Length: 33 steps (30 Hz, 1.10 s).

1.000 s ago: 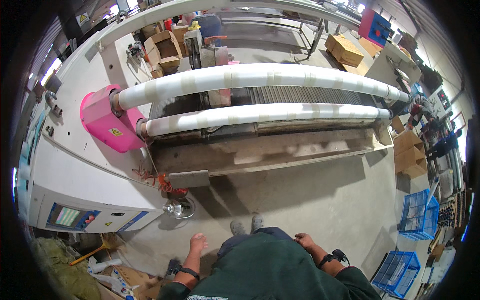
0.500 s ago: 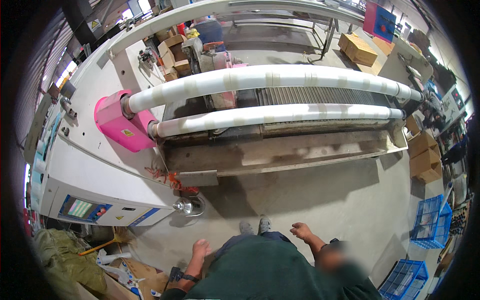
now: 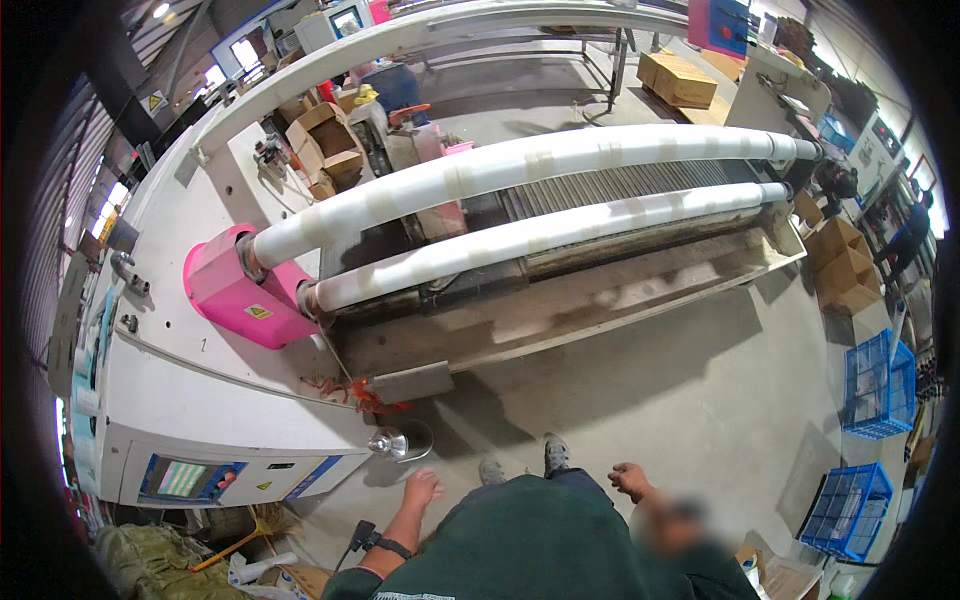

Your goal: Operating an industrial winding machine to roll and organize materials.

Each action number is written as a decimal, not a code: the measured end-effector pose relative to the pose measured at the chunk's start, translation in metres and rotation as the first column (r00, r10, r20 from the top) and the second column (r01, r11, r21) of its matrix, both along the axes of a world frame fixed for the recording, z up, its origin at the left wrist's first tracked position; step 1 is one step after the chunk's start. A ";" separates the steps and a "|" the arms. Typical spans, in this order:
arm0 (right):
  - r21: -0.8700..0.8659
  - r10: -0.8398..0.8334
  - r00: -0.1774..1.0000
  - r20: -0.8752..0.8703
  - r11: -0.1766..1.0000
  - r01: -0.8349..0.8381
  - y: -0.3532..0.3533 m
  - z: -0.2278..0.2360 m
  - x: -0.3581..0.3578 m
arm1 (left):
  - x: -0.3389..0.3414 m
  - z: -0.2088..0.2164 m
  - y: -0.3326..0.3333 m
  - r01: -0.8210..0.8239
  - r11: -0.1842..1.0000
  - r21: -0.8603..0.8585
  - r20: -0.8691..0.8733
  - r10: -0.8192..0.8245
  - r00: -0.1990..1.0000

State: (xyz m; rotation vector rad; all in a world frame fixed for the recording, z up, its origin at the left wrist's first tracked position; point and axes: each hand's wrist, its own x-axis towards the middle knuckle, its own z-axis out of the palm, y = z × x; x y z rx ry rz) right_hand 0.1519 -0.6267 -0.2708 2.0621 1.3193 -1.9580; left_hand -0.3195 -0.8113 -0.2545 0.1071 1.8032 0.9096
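My left hand (image 3: pixel 424 487) hangs low in front of me on the left, holding nothing, its fingers loosely apart. It is nearest to a shiny metal cone-topped fitting (image 3: pixel 391 442) at the corner of the white machine cabinet (image 3: pixel 235 430), without touching it. On the right, my right hand (image 3: pixel 630 481) hangs over the floor with nothing in it, fingers loosely bent. Ahead lie two long white wrapped rollers, the far roller (image 3: pixel 540 156) and the near roller (image 3: pixel 560 233). Their left ends sit in a pink housing (image 3: pixel 240 295). Neither hand touches them.
Below the rollers runs a long metal trough (image 3: pixel 590 290). Blue plastic crates (image 3: pixel 850 510) and cardboard boxes (image 3: pixel 845 260) stand at the right. A control screen (image 3: pixel 184 478) is on the cabinet; a broom (image 3: pixel 235 548) and a green sack (image 3: pixel 150 565) lie at lower left. Another person (image 3: pixel 908 235) is far right.
My view has turned, so the machine and rollers slant more, their right ends higher. Both hands appear a little farther right in the picture. My right hand's fingers are more bent.
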 end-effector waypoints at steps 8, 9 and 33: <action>0.194 0.141 0.984 0.112 0.968 -0.161 -0.059 -0.013 -0.040 | -0.056 0.001 0.016 0.028 0.999 -0.040 -0.048 -0.030 0.998; 0.215 0.148 0.984 0.095 0.963 -0.165 -0.057 -0.007 -0.041 | -0.058 -0.001 0.015 0.043 0.997 -0.070 -0.074 -0.048 0.996; 0.079 0.067 0.996 0.055 0.994 -0.071 0.007 0.057 -0.059 | -0.019 -0.026 -0.013 -0.096 0.994 -0.056 0.046 0.098 0.994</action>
